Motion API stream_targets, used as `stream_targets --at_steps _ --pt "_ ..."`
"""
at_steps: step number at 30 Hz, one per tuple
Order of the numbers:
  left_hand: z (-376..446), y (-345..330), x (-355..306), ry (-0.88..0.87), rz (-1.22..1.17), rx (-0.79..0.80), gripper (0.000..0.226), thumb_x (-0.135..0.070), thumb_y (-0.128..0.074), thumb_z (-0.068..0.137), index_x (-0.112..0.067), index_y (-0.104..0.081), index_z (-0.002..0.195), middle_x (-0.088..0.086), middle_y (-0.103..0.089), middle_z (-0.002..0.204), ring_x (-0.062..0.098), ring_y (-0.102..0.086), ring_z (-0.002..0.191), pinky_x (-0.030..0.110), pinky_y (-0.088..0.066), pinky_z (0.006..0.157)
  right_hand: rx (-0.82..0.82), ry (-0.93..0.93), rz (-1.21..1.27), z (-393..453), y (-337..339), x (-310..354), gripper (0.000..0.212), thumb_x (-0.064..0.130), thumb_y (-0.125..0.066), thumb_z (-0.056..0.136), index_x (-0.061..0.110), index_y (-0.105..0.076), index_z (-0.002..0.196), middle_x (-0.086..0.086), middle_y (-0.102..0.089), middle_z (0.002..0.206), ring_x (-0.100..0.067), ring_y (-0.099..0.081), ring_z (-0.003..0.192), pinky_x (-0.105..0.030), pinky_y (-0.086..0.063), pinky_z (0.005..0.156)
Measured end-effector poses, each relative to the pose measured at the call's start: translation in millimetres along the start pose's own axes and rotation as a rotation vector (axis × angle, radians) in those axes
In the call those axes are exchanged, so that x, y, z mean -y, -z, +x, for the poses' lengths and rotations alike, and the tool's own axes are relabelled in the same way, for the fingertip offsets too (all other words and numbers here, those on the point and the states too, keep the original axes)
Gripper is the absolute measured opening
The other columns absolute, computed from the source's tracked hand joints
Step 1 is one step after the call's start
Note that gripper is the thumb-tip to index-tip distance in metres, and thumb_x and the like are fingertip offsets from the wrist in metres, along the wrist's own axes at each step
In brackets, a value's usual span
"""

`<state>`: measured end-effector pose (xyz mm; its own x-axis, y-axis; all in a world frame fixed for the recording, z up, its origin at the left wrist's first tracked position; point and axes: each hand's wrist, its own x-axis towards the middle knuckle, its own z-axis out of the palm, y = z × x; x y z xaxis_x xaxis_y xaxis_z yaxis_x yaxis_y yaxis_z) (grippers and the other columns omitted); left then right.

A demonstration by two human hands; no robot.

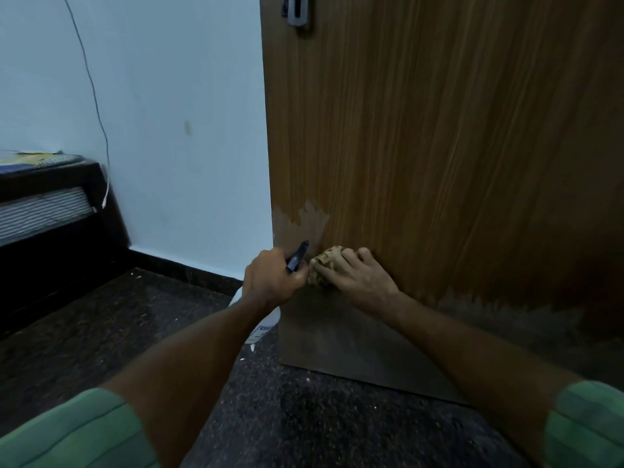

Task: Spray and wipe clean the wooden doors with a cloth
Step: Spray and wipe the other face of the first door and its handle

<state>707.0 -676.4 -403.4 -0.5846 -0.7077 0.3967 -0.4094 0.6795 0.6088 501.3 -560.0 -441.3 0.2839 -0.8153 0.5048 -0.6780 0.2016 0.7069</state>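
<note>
Head view, only one: low on the wooden door (439, 146), near its left edge, right hand (358, 282) presses a bunched tan cloth (326, 265) against the panel, fingers curled over the wad, thumb side toward the bottle. Left hand (273, 282) is wrapped around the neck of a white spray bottle (260, 327), dark nozzle poking up and right toward the door; bottle body hangs below the fist, long axis running down-left to up-right. Hands nearly touching, bottle hand just left of the cloth. Key relation: cloth sits at the top of the worn, paler band along the door's bottom, with unwiped grain stretching up and right from it, so the wipe likely travels right or upward; right hand is the nearer one to that area, nozzle already aimed at the patch beside the cloth. Hard to tell: whether a finger is on the trigger, label text on the bottle, any wet film on the wood. Metal door latch (297, 11) cut off at the top. Dark speckled floor (135, 315), pale blue wall (169, 96), bed frame (50, 197) at left.
</note>
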Motion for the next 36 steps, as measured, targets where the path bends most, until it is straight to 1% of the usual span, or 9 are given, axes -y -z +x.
stream_targets --at_steps 3,7,9,19,21,25,28,32,36 --pt "-2 0 5 0.026 0.066 -0.006 0.036 -0.045 -0.070 0.092 -0.022 -0.055 0.069 0.002 -0.060 0.063 0.023 -0.061 0.057 0.036 -0.052 0.056 -0.098 -0.146 0.049 19 10 0 0.075 0.030 -0.074 0.084 0.027 -0.046 0.153 -0.016 -0.046 0.130 -0.032 -0.043 0.107 -0.047 -0.037 0.087" --pt "-3 3 12 0.056 0.097 -0.008 0.035 -0.049 -0.069 0.089 -0.019 -0.059 0.073 0.002 -0.062 0.066 0.023 -0.062 0.059 0.032 -0.047 0.053 -0.352 -0.816 0.178 75 43 -18 0.058 0.021 -0.058 0.097 0.031 -0.045 0.153 -0.015 -0.050 0.123 -0.028 -0.049 0.099 -0.044 -0.042 0.083" --pt "-3 5 12 0.077 0.111 -0.008 0.036 -0.048 -0.070 0.089 -0.019 -0.061 0.072 0.001 -0.062 0.064 0.023 -0.061 0.058 0.029 -0.043 0.052 -0.400 -0.939 0.223 96 49 -19 0.056 0.015 -0.055 0.096 0.031 -0.049 0.150 -0.012 -0.052 0.119 -0.024 -0.049 0.095 -0.040 -0.042 0.080" --pt "-2 14 17 0.090 0.008 -0.088 0.047 -0.046 -0.070 0.093 -0.022 -0.049 0.058 -0.005 -0.051 0.052 0.018 -0.048 0.048 0.027 -0.027 0.049 -0.267 -0.252 0.144 61 0 26 0.054 0.018 -0.065 0.088 0.022 -0.059 0.140 -0.014 -0.058 0.116 -0.031 -0.052 0.094 -0.044 -0.039 0.076" --pt "-2 13 17 0.095 0.054 -0.063 0.047 -0.050 -0.070 0.093 -0.022 -0.052 0.059 -0.005 -0.053 0.053 0.016 -0.050 0.048 0.026 -0.029 0.049 -0.285 -0.301 0.174 62 1 24 0.051 0.019 -0.067 0.087 0.024 -0.061 0.137 -0.013 -0.056 0.115 -0.031 -0.053 0.093 -0.044 -0.039 0.075" --pt "-6 4 20 0.116 0.144 -0.030 0.041 -0.054 -0.066 0.084 -0.020 -0.057 0.063 -0.001 -0.062 0.061 0.023 -0.061 0.057 0.032 -0.047 0.053 -0.372 -0.715 0.290 91 25 12 0.051 0.020 -0.061 0.091 0.024 -0.057 0.142 -0.016 -0.054 0.116 -0.029 -0.052 0.095 -0.044 -0.042 0.077" --pt "-5 6 26 0.102 0.089 -0.032 0.038 -0.054 -0.060 0.082 -0.020 -0.060 0.066 -0.003 -0.064 0.059 0.020 -0.065 0.055 0.035 -0.055 0.057 -0.384 -0.728 0.261 109 32 15 0.055 0.016 -0.059 0.088 0.024 -0.056 0.142 -0.015 -0.054 0.114 -0.030 -0.052 0.094 -0.043 -0.040 0.077" --pt "-1 12 28 0.073 -0.005 -0.128 0.041 -0.047 -0.063 0.089 -0.021 -0.051 0.059 -0.003 -0.055 0.053 0.021 -0.053 0.052 0.029 -0.033 0.052 -0.313 -0.371 0.148 87 8 27 0.057 0.020 -0.066 0.087 0.020 -0.056 0.142 -0.018 -0.057 0.122 -0.034 -0.052 0.097 -0.045 -0.038 0.080" --pt "1 16 27 0.015 -0.049 -0.152 0.041 -0.037 -0.067 0.095 -0.024 -0.051 0.059 -0.006 -0.053 0.053 0.018 -0.049 0.050 0.027 -0.030 0.052 -0.099 0.080 0.089 57 -19 52 0.060 0.032 -0.078 0.070 0.017 -0.058 0.124 -0.012 -0.057 0.123 -0.030 -0.051 0.104 -0.044 -0.035 0.082"
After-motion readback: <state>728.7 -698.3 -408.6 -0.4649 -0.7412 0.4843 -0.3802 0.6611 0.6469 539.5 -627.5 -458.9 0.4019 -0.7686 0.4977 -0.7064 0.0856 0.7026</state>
